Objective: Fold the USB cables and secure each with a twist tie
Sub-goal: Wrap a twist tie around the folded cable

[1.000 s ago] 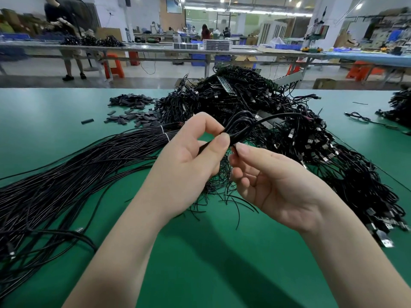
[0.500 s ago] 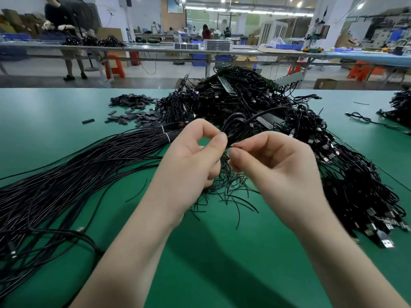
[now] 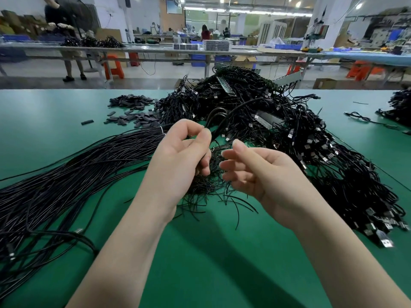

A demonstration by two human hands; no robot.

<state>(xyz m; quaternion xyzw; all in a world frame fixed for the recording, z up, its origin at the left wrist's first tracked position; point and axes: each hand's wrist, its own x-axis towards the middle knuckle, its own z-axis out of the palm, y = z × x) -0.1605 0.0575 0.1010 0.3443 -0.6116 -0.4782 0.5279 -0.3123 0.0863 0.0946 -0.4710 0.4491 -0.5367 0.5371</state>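
My left hand (image 3: 180, 156) pinches a folded USB cable (image 3: 216, 121) between thumb and forefinger, its loop standing above the green table (image 3: 222, 252) in front of the tangled cable heap (image 3: 289, 134). My right hand (image 3: 255, 172) hangs just beside it, fingers loosely curled, holding nothing. Loose twist ties (image 3: 206, 192) lie below both hands.

left hand (image 3: 178, 156): bare, no glove | right hand (image 3: 262, 172): bare | forearms: unsleeved
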